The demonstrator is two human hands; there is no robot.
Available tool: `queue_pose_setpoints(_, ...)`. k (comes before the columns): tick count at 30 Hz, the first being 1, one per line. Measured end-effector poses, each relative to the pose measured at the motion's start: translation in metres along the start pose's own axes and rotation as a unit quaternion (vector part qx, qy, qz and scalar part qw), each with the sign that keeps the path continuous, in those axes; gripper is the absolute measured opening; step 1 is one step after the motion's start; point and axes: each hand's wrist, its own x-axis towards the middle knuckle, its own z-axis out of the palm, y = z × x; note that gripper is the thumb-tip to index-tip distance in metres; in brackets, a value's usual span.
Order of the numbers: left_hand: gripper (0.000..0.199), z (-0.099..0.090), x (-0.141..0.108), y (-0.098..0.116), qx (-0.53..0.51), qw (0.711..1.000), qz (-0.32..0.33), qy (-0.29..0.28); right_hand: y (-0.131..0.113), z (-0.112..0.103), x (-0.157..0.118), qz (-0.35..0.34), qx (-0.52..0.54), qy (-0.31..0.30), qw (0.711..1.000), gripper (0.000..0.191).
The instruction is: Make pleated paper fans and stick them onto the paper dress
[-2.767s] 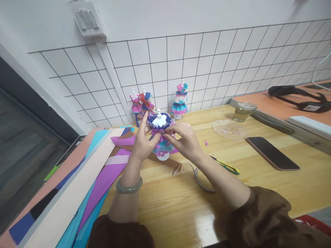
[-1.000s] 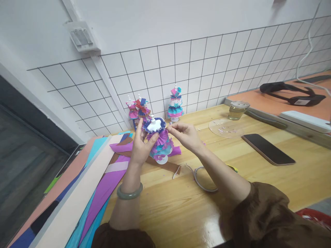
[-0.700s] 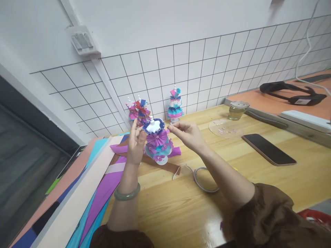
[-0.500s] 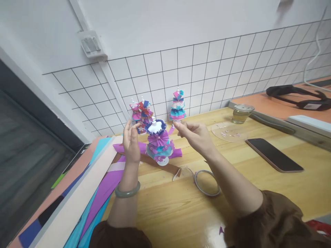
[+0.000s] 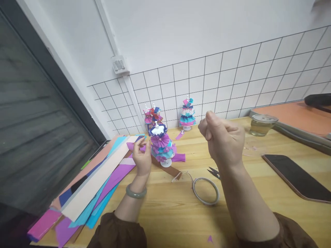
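Observation:
A small mannequin (image 5: 158, 130) in a tiered purple and blue paper dress (image 5: 160, 140) stands upright on a round white base (image 5: 166, 163). Just left of it is my left hand (image 5: 142, 158), its fingers loosely bent, thumb apart, and nothing visible in them. I cannot tell whether it touches the dress. My right hand (image 5: 225, 141) is raised to the right, closed with the thumb pressed on the bent fingers. Whatever it holds, if anything, is hidden. Below lie a roll of tape (image 5: 206, 191) and dark scissor blades (image 5: 214, 173), partly behind my right wrist.
Colored paper strips (image 5: 103, 175) are heaped at the left. More dressed mannequins (image 5: 187, 113) stand by the wall. At the right are a phone (image 5: 297, 177), a lidded glass cup (image 5: 261, 125) and a clear dish (image 5: 254, 148). A brown strip (image 5: 168, 169) lies beside the mannequin base.
My right hand has pulled away from the mannequin, rightward and nearer to me, and closed more tightly. My left hand has lowered beside the dress with its fingers more bent. The view has shifted.

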Motion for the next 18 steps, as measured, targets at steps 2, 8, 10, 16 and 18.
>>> queue_pose_setpoints(2, 0.026, -0.009, -0.017, 0.001, 0.015, 0.999, -0.031, -0.024, -0.004, -0.006, 0.003, -0.019, 0.008, 0.028, 0.999, 0.048)
queue_pose_setpoints(8, 0.024, -0.059, -0.073, 0.01, 0.046, 0.971, -0.196, -0.126, -0.014, -0.023, 0.01, -0.036, 0.054, 0.059, 0.996, 0.045)
queue_pose_setpoints(10, 0.031, -0.076, -0.095, 0.014, 0.056, 0.948, -0.263, -0.168, -0.017, -0.027, 0.013, -0.039, 0.073, 0.067, 0.994, 0.044)
queue_pose_setpoints(16, 0.045, -0.097, -0.146, 0.024, 0.109, 0.911, -0.312, -0.248, -0.022, -0.032, 0.016, -0.043, 0.162, 0.089, 0.982, 0.043)
queue_pose_setpoints(18, 0.046, -0.096, -0.152, 0.026, 0.13, 0.918, -0.265, -0.265, -0.028, -0.031, 0.012, -0.036, 0.175, 0.085, 0.98, 0.042)
